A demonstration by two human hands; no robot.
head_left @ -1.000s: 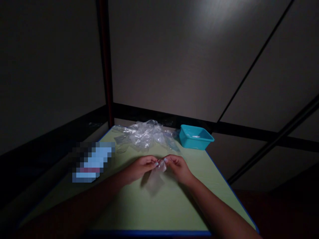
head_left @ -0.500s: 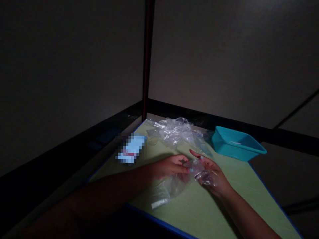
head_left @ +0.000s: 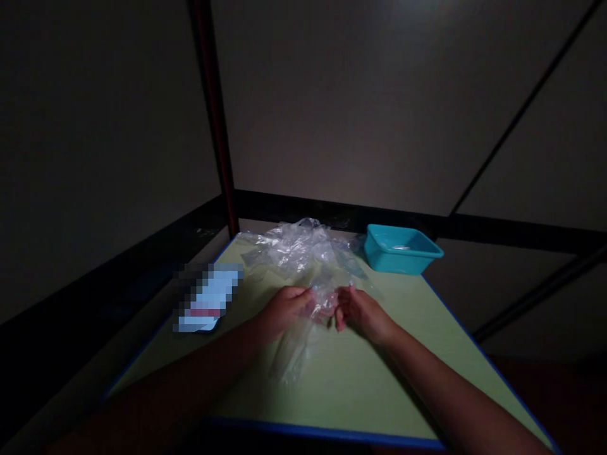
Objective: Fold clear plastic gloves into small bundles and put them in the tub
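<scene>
A clear, crumpled plastic bag (head_left: 293,354) hangs between my hands above the table and trails down toward the near edge. My left hand (head_left: 288,304) is closed, thumb on top, pinching the bag's upper part. On the other side, my right hand (head_left: 363,314) has its fingers curled in at the bag's edge, with thumb and forefinger together on the film; the lower fingers are partly in shadow. Just beyond both hands lies a heap of similar clear plastic bags (head_left: 303,243).
A turquoise plastic basin (head_left: 403,262) stands at the table's far right corner. On the left lies a phone (head_left: 213,294) with a lit, pixelated screen. The pale green table (head_left: 360,392) has a blue edge, and walls rise behind it and to the left.
My right hand has gone from spread fingers under the bag to curled fingers at its edge. My left hand keeps its pinch. The head view has turned right.
</scene>
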